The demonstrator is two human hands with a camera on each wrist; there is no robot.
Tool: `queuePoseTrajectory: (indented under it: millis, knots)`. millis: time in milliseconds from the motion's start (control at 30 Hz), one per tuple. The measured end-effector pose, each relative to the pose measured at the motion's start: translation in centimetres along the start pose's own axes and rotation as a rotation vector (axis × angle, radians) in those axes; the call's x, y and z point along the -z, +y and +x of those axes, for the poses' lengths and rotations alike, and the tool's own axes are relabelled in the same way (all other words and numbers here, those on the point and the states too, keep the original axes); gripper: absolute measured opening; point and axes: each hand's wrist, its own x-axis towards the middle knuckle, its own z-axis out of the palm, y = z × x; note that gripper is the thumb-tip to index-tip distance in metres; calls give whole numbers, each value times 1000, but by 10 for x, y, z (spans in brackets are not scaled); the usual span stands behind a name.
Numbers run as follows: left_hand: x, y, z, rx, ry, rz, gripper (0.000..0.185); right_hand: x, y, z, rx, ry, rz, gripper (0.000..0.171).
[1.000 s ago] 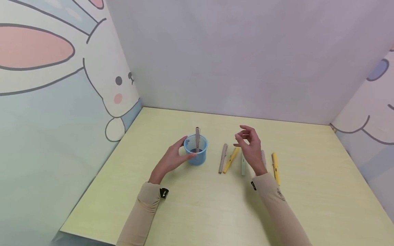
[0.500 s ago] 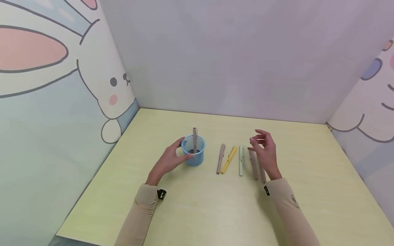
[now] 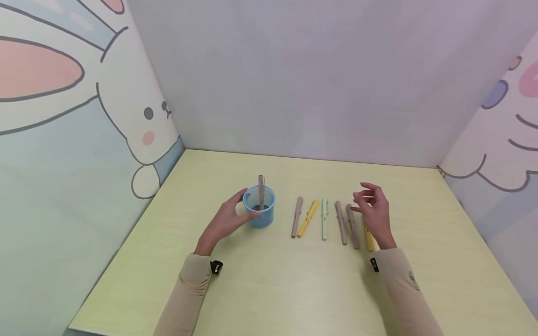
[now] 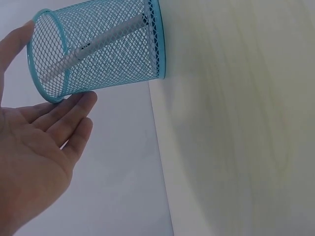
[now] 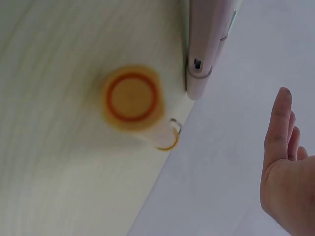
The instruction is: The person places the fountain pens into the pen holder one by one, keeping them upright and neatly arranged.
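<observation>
Nearer the left edge of the tabletop (image 3: 273,289) than the right, a blue mesh pen cup (image 3: 262,219) stands upright, a greyish pen (image 3: 261,193) leaning inside. The left hand (image 3: 226,220) holds its rim, thumb and fingers spread to either side. The right hand (image 3: 375,215) hovers over a yellow pen (image 3: 369,240), fingers loosely bent, pinching nothing. Toward the left edge lie two mauve pens (image 3: 353,227), a pale green pen (image 3: 324,219), a second yellow pen (image 3: 308,219) and a lone mauve pen (image 3: 297,217).

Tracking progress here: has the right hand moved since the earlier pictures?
Yes. In the head view, the right hand has moved right, away from the green pen, and now partly covers the rightmost yellow pen.
</observation>
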Motion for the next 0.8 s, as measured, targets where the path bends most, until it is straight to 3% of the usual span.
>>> queuePoseTrajectory:
  millis: [400,800]
  knots:
    - [1,2,-1,4,-1,16,92,23,8,-4,-86,26,-40,32]
    - [1,1,-1,5,-10,15,93,46,12,-3,-200,-28,-149,52]
